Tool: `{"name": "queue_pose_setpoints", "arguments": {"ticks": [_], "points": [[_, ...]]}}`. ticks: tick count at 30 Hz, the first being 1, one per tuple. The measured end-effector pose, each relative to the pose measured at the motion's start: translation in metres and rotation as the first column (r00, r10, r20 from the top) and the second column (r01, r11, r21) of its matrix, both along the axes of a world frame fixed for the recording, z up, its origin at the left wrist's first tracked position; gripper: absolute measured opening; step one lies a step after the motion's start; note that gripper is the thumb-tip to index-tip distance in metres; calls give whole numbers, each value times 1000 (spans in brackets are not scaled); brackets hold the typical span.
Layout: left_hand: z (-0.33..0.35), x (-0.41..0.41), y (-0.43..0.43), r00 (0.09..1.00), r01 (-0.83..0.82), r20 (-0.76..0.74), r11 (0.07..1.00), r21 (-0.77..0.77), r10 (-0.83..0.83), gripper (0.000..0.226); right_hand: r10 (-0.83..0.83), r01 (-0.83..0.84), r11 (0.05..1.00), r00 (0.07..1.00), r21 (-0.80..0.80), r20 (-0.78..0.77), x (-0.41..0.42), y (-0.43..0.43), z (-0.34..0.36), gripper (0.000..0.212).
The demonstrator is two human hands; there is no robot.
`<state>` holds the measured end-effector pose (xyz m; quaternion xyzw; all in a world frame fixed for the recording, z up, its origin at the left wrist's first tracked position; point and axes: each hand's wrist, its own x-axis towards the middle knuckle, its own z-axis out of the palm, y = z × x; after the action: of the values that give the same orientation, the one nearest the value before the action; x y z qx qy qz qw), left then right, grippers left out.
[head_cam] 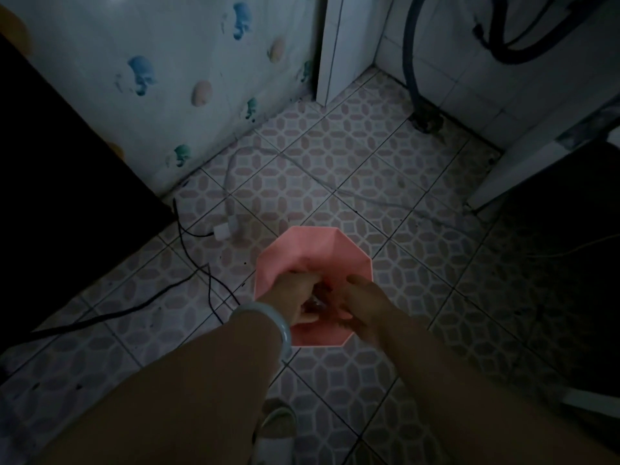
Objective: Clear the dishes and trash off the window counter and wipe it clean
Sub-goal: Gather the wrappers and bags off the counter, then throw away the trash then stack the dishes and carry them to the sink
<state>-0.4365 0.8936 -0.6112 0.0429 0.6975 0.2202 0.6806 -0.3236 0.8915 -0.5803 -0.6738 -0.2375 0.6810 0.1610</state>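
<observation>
A pink octagonal trash bin stands on the tiled floor below me. Both my hands reach into its mouth. My left hand, with a pale bangle on the wrist, is curled around a small dark, shiny piece of trash over the bin's opening. My right hand is close beside it, fingers bent toward the same trash; the dim light hides whether it grips it. The window counter is out of view.
Black cables and a white hose with a plug trail across the floor left of the bin. A dark cabinet stands at left, a dark appliance at right, a drain pipe in the far corner. My slippered foot is below.
</observation>
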Motion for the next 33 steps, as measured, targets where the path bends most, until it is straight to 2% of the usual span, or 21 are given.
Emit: {"name": "queue_pose_setpoints", "arguments": {"ticks": [3,6,9,12,16,18,21,25,29,33], "points": [[12,0,2,1000,12,-16,1000,4,-12,13,12,-12,1000,1000,15,14,3,2,17,29],[25,1,4,1000,-17,-6,1000,12,17,23,13,-14,1000,999,22,39,6,2,30,33],[40,3,5,1000,-23,-5,999,32,23,23,1,-2,1000,999,19,51,6,2,48,31],[65,4,4,1000,-4,-14,999,43,4,20,11,-13,999,998,33,55,8,1,70,22],[106,8,1,1000,-21,-17,998,58,22,20,15,-18,999,998,43,59,14,0,114,22],[134,15,-3,999,-52,-4,997,65,52,15,0,-2,999,999,44,39,18,-4,144,19],[186,30,-12,994,-97,51,993,72,94,14,-25,25,999,1000,47,-3,29,-14,191,32],[261,55,-28,983,-143,132,985,95,130,10,-75,75,994,997,74,-12,47,-34,266,22],[341,82,-51,959,-203,224,971,125,171,8,-231,236,963,971,133,-56,77,-57,338,35],[416,109,-73,929,-242,322,956,164,180,11,-356,385,904,918,183,-173,110,-81,403,28]]}}
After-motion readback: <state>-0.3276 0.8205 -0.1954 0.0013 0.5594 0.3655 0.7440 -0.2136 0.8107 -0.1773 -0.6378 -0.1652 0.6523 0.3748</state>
